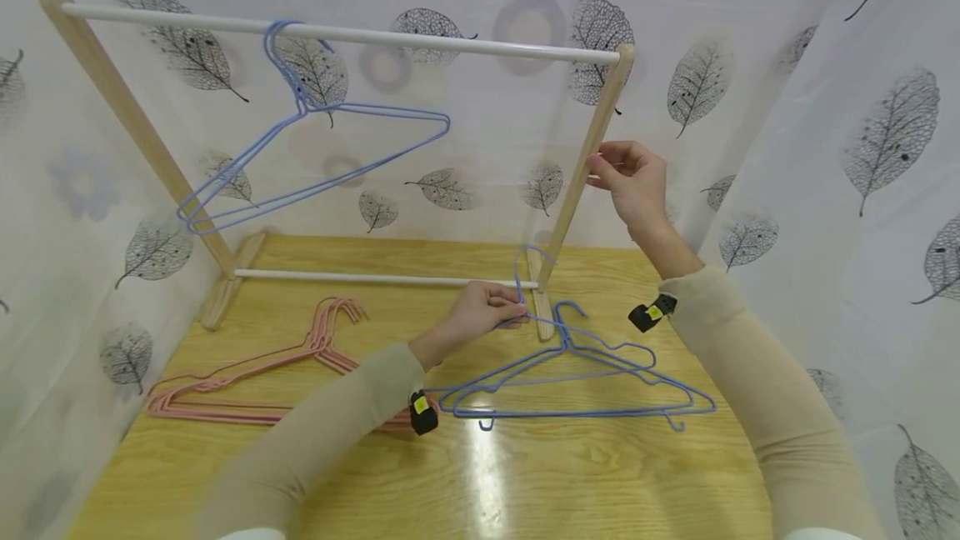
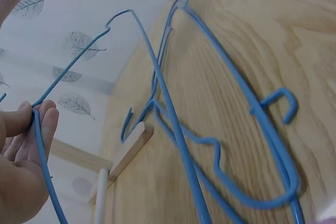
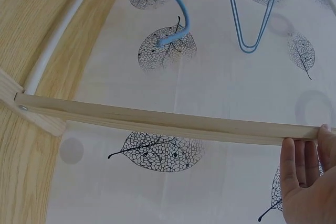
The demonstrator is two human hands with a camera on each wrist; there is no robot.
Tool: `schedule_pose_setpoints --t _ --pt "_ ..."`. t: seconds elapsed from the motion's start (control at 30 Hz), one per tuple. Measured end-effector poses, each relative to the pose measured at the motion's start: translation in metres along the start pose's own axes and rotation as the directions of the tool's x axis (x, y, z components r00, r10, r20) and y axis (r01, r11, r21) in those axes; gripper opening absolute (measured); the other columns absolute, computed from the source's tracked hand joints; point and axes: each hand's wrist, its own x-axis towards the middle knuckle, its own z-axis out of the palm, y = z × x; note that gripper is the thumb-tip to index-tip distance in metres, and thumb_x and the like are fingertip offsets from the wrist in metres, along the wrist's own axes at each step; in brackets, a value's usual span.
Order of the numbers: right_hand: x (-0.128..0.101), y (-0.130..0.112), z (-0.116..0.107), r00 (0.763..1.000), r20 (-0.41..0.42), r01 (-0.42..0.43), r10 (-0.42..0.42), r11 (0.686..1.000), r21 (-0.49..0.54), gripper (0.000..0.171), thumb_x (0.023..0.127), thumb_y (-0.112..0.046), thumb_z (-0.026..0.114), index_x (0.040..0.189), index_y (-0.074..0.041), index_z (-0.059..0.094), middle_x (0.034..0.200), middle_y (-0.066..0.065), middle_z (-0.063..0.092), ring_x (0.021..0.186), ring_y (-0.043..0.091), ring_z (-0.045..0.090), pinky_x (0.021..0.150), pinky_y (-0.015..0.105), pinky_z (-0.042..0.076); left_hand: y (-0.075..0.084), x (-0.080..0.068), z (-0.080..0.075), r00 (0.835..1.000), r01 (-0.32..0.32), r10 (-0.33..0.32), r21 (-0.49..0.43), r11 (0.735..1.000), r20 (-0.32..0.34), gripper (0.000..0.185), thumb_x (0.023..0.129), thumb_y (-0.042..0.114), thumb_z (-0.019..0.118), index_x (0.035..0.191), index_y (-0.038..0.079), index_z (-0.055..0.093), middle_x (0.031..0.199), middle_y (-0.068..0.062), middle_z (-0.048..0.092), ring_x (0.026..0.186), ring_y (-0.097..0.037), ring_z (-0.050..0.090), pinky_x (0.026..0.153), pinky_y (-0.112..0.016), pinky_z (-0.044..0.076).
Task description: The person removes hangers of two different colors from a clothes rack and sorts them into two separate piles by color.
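My left hand (image 1: 480, 313) pinches a blue clothes hanger (image 1: 581, 327) at the base of its hook, holding it tilted above the table. The left wrist view shows the thumb and fingers on its wire (image 2: 166, 98). My right hand (image 1: 633, 182) grips the right wooden post (image 1: 567, 215) of a clothes rack, thumb on one side and fingers on the other, as the right wrist view also shows. Two blue hangers (image 1: 302, 107) hang from the rack's white top rail (image 1: 450, 42), left of its middle. More blue hangers (image 1: 585, 413) lie under the held one.
Several pink hangers (image 1: 322, 344) lie stacked on the wooden table (image 1: 570, 482), partly hidden behind my left forearm. A white lower bar (image 1: 375, 277) joins the rack's wooden feet. Behind and beside the rack hangs a leaf-patterned curtain (image 1: 795, 123).
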Motion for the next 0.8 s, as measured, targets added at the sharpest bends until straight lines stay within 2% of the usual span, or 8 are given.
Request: schedule_pose_setpoints --t 0.2,0.27,0.37,0.6,0.8 --pt "-0.001 -0.002 0.0 1.0 0.001 -0.004 0.004 1.0 -0.005 0.008 0.095 -0.002 0.076 0.1 -0.008 0.075 0.087 -0.005 0.075 0.08 0.007 0.076 0.075 0.021 0.067 -0.017 0.015 0.023 1.0 0.018 -0.018 0.014 1.0 0.006 0.022 0.097 0.002 0.074 0.116 -0.011 0.072 0.104 -0.023 0.08 0.095 -0.034 0.082 0.091 -0.039 0.067" --pt "-0.001 -0.002 0.0 1.0 0.003 -0.007 0.007 1.0 0.0 0.008 0.095 -0.001 0.076 0.099 -0.009 0.075 0.087 -0.005 0.075 0.08 0.007 0.076 0.075 0.021 0.067 -0.023 0.019 0.03 1.0 0.018 -0.018 0.023 1.0 0.004 0.021 0.097 0.001 0.074 0.114 -0.012 0.072 0.103 -0.025 0.08 0.101 -0.042 0.079 0.091 -0.042 0.067" --pt "-0.001 -0.002 0.0 1.0 0.003 -0.006 0.006 1.0 0.008 0.009 0.095 -0.001 0.076 0.099 -0.009 0.075 0.086 -0.005 0.075 0.079 0.007 0.076 0.075 0.021 0.067 -0.033 0.025 0.04 1.0 0.015 -0.015 0.03 0.999 -0.007 0.019 0.096 -0.002 0.073 0.112 -0.014 0.072 0.102 -0.028 0.079 0.102 -0.046 0.077 0.091 -0.045 0.066" --pt "-0.002 -0.001 -0.002 1.0 0.017 -0.007 0.007 1.0 -0.007 0.009 0.096 -0.001 0.075 0.102 -0.008 0.074 0.088 -0.005 0.074 0.081 0.007 0.076 0.076 0.021 0.067 -0.046 0.033 0.061 0.999 0.045 -0.045 0.015 0.999 -0.01 0.019 0.094 -0.007 0.073 0.111 -0.016 0.071 0.106 -0.032 0.077 0.101 -0.045 0.078 0.087 -0.038 0.068" --pt "-0.001 0.0 -0.002 1.0 0.019 -0.004 0.004 1.0 -0.028 0.009 0.097 -0.002 0.074 0.104 -0.007 0.074 0.089 -0.005 0.074 0.082 0.007 0.076 0.077 0.02 0.067 -0.053 0.038 0.068 0.999 0.054 -0.054 0.002 0.999 0.005 0.018 0.095 -0.007 0.072 0.11 -0.016 0.07 0.108 -0.033 0.076 0.094 -0.035 0.082 0.082 -0.031 0.069"
